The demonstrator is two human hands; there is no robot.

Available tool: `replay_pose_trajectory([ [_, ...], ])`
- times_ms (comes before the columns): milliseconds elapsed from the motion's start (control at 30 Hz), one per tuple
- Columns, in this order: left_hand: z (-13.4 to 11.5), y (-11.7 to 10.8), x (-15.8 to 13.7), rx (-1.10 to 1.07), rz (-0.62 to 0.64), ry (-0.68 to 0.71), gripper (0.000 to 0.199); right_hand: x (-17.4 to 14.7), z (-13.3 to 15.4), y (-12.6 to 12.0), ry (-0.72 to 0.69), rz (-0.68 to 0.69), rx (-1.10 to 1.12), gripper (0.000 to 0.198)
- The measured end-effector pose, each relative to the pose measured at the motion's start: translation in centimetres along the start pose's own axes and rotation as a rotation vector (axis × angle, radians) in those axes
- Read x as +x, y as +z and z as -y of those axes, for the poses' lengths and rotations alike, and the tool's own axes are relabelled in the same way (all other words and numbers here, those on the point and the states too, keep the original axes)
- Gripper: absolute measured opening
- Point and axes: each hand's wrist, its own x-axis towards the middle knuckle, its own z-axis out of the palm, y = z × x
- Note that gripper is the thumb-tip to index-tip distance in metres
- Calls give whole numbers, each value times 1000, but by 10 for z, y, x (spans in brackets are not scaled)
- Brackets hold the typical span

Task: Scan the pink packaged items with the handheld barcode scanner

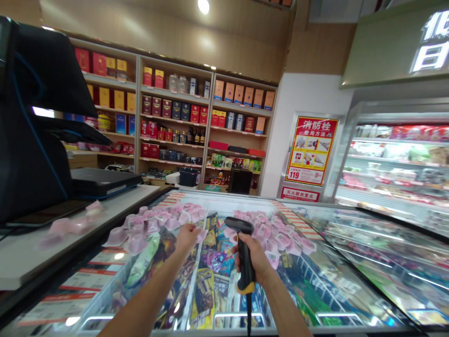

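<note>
My right hand (258, 258) is wrapped round the handle of a black and yellow barcode scanner (246, 262), its head turned to the left and its cord hanging down. My left hand (187, 238) is closed in a pinch on a small pink pack (201, 235), left of the scanner head. Many similar pink packs with white labels lie on the glass freezer top in a left pile (163, 217) and a right pile (264, 229). Beneath the glass (196, 290) are colourful frozen food bags.
Along the left side runs a white counter (21, 269) with a black checkout machine (35, 126) and several loose pink packs (70, 226). Shelves of boxed goods (171, 110) stand at the back. A lit refrigerated display (396, 164) is on the right.
</note>
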Motion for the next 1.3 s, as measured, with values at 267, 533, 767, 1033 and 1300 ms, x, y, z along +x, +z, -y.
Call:
replay_pose_trajectory([
  [267, -8, 57, -18, 236, 172, 235, 26, 0, 2, -18, -4, -45, 27, 33],
  [533, -9, 25, -9, 344, 44, 360, 32, 2, -9, 3, 32, -1, -21, 30],
  [767, 20, -109, 6, 494, -305, 251, 38, 2, -21, 43, 113, 87, -41, 31],
  [1033, 40, -134, 9, 300, -277, 76, 28, -3, -28, 66, 132, 138, -63, 32],
  [1300, 8, -103, 9, -229, 35, -153, 25, -12, -22, 67, 159, 190, -66, 28],
])
